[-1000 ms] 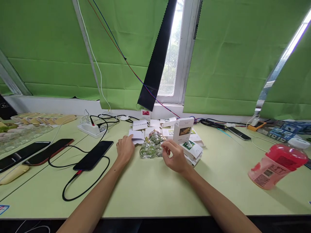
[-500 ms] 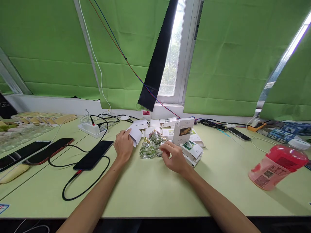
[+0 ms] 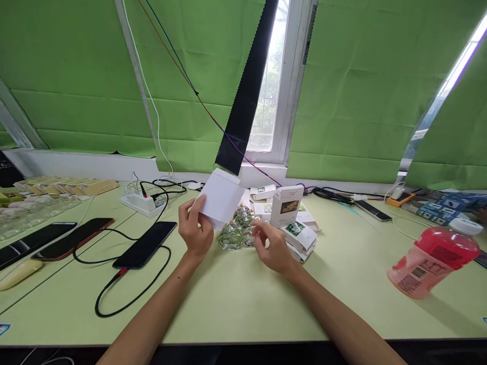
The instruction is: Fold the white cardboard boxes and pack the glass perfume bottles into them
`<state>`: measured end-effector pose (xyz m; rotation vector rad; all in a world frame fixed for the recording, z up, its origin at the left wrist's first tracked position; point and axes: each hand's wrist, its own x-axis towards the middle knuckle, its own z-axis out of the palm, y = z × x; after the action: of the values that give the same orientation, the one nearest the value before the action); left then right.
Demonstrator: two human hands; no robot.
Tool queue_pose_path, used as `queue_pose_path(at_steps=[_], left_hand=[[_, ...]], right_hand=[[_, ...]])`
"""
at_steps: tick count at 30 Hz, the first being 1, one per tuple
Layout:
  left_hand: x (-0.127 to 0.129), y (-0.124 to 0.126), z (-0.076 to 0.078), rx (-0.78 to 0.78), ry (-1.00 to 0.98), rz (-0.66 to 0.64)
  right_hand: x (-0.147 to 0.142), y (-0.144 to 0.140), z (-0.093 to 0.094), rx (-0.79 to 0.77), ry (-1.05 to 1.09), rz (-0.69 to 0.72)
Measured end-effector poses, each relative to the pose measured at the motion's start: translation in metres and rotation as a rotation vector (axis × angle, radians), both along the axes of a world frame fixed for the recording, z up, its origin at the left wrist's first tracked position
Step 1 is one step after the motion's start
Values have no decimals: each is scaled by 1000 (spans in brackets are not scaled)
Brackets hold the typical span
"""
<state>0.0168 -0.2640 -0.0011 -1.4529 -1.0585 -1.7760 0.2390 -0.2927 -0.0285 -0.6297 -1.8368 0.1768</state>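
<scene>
My left hand (image 3: 196, 228) grips a white folded carton (image 3: 221, 197) by its left edge, thumb in front, and holds it tilted above the table. Below the carton, several clear glass perfume bottles (image 3: 230, 237) stand close together, partly hidden by it. My right hand (image 3: 272, 244) rests beside the bottles, its fingers loosely bent with a gap to the thumb and nothing visible between them. Whether its fingertips touch a bottle I cannot tell. Just behind it stands an upright white box (image 3: 285, 205) with a dark picture, beside a small stack of white boxes (image 3: 300, 234).
A black phone (image 3: 145, 245) with a looped cable lies on the left, near a white power strip (image 3: 141, 203). At the right stands a bottle of red drink (image 3: 433, 258). More white boxes (image 3: 263, 191) lie at the back, near black cables (image 3: 335, 194).
My left hand has lifted the white carton off the pile and turned it, so its broad blank side shows. My right hand has stayed nearly still.
</scene>
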Motion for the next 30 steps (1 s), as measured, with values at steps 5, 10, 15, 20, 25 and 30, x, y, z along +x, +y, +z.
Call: queue_pose_path(at_steps=[5, 10, 15, 20, 25, 30], left_hand=[[18, -12, -4, -4, 70, -102], [37, -21, -11, -77, 122, -226], [43, -25, -13, -76, 161, -281], [46, -26, -22, -102, 161, -275], [49, -28, -33, -220, 182, -377], [50, -28, -38, -362, 161, -480]], right_hand=[[-2, -1, 3, -39, 43, -17], [-2, -1, 5, -70, 34, -61], [0, -2, 7, -163, 67, -77], [2, -3, 11, -163, 157, -116], [5, -3, 14, -133, 221, -149], [5, -4, 15, -106, 229, -133]])
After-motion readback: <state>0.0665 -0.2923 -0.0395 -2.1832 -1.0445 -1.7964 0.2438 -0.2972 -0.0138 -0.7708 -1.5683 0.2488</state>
